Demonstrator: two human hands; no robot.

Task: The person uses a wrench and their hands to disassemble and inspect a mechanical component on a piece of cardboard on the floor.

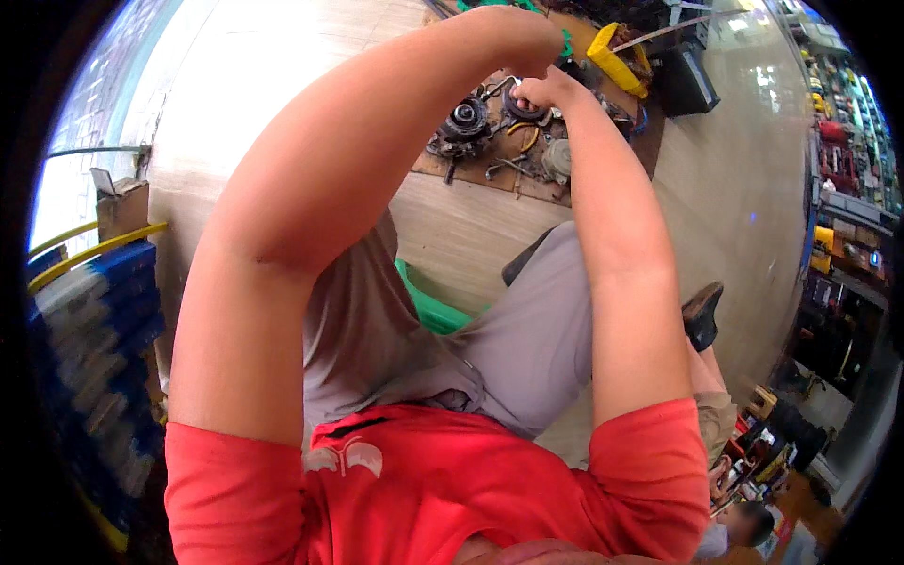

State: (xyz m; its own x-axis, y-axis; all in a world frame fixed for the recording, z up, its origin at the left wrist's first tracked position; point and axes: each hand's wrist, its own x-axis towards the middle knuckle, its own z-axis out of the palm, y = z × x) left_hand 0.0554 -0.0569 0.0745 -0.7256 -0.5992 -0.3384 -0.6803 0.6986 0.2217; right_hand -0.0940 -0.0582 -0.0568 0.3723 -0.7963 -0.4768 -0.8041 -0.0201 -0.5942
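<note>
Near the upper centre of the frame, the right hand [546,91] pinches a dark round part [521,108]; the left hand [527,42], closed, grip hidden, sits just above.

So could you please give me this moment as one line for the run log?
left hand: closed, contents hidden | right hand: on round black part | nearby: second round part, pliers, wooden board | seated

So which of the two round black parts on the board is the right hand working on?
The right-hand one, directly under the right hand, whose fingers touch it. The other round black part sits further left on the wooden board, with no hand on it.
</note>
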